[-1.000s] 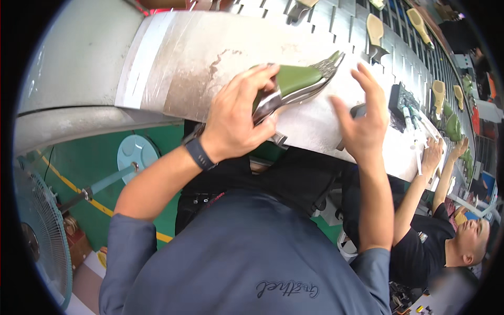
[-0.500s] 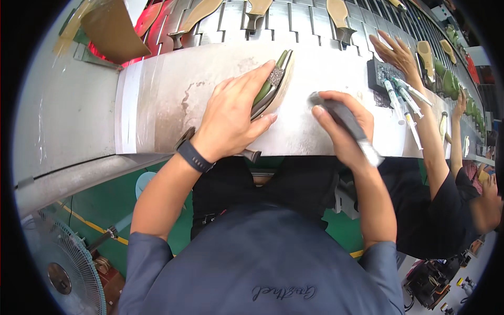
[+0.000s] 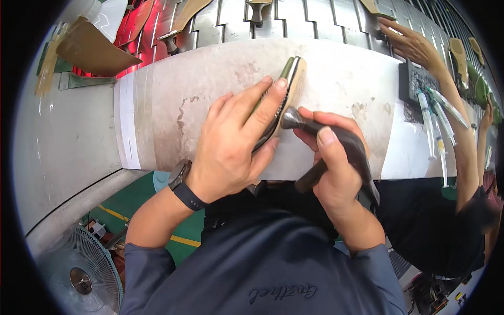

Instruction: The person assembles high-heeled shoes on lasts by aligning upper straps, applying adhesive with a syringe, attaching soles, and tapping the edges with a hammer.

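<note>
Pale bench top spreads out before you, a white strip running across it at the left. On your left wrist is a black band. Your left hand is clamped around a green shoe, which lies tipped on its side on the bench, its tan sole turned to your right. Your right hand is closed on a dark hammer, the round face close by the sole (you cannot tell from here whether they touch). Off to the right, a dark block sits on the bench, with several syringes leaning out from it. Past the block, a co-worker's hand reaches over metal slats. Along those slats, beyond the bench, lie more tan soles, and a brown sheet stands at the upper left.
</note>
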### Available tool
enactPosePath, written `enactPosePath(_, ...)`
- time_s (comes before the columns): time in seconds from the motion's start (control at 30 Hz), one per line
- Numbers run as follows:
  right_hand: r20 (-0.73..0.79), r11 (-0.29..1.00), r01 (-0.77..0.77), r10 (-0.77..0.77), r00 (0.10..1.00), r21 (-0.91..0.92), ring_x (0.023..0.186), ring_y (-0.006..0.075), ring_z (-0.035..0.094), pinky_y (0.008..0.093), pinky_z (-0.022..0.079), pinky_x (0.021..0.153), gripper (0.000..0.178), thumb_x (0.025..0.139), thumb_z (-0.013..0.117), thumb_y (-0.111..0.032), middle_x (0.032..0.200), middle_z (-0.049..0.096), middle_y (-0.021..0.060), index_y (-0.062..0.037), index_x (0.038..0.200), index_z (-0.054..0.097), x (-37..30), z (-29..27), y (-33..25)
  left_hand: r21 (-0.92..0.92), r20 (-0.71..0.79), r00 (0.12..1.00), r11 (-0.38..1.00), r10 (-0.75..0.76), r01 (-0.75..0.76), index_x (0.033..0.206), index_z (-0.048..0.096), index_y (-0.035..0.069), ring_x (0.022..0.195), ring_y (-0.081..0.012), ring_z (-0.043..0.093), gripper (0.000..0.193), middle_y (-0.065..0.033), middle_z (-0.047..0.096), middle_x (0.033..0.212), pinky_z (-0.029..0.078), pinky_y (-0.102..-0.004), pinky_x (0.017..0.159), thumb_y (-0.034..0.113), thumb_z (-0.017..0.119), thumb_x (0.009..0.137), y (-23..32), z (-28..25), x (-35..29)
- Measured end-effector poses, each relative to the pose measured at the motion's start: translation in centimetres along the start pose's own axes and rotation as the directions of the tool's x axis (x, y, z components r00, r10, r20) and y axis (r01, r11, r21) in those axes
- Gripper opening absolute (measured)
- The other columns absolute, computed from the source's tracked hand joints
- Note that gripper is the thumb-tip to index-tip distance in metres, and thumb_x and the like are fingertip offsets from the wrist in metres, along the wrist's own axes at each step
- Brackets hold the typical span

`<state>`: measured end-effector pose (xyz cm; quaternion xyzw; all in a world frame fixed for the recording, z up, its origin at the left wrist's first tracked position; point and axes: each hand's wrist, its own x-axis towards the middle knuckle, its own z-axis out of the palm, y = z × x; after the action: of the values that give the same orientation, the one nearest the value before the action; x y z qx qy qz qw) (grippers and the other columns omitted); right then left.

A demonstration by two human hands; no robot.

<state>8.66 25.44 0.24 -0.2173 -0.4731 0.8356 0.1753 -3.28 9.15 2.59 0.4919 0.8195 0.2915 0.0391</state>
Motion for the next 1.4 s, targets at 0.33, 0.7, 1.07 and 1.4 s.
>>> enactPosePath(0.33,0.461,0.788,0.430,-0.213,0.861,-0.441,0.105,0.0209,0.076,0.0315,0.060,0.091,0.028,0.091,0.078,0.000,0.118,0.077,0.0164,0.0028,0.118,0.069,3.0,-0.7,-4.2,0.004,-0.017,1.000,1.000,0.022,-0.022,0.161,0.039,-0.002,0.119,-0.0443,0.062,0.101,-0.0289,0.053,0.151,0.049,-0.0484,0.103,-0.003,0.078,0.068,-0.6,0.3,0.2)
enactPosePath(0.7,0.283,0.782,0.328,-0.202,0.938,-0.530,0.093,0.0120,0.072,0.0262,0.056,0.085,0.016,0.095,0.075,-0.005,0.101,0.079,0.0088,0.0041,0.108,0.074,8.6,1.2,-6.8,-0.020,-0.022,0.999,0.999,0.028,-0.028,0.161,0.034,-0.005,0.120,-0.0436,0.061,0.101,-0.0288,0.053,0.150,0.047,-0.0480,0.103,-0.002,0.078,0.070,-0.2,-0.1,0.1)
enactPosePath(1.07,0.402,0.702,0.540,-0.376,0.835,-0.464,0.115,0.0296,0.072,0.0380,0.056,0.100,0.030,0.092,0.074,0.001,0.121,0.073,0.0253,0.0067,0.120,0.065,0.1,-0.2,-1.4,-0.063,-0.083,0.997,0.998,0.006,-0.011,0.160,0.031,-0.009,0.125,-0.0427,0.059,0.097,-0.0243,0.058,0.145,0.044,-0.0488,0.108,0.004,0.078,0.077,-0.5,0.1,-0.7)
enactPosePath(1.4,0.319,0.559,0.664,-0.594,0.739,-0.497,0.110,0.0371,0.074,0.0424,0.059,0.097,0.033,0.086,0.075,0.002,0.118,0.074,0.0288,0.0071,0.117,0.066,-2.7,2.3,2.7,-0.130,-0.036,0.999,0.991,-0.027,0.022,0.161,0.032,-0.004,0.143,-0.0427,0.048,0.101,-0.0238,0.048,0.157,0.034,-0.0546,0.120,0.009,0.076,0.072,-1.1,-0.7,-2.8)
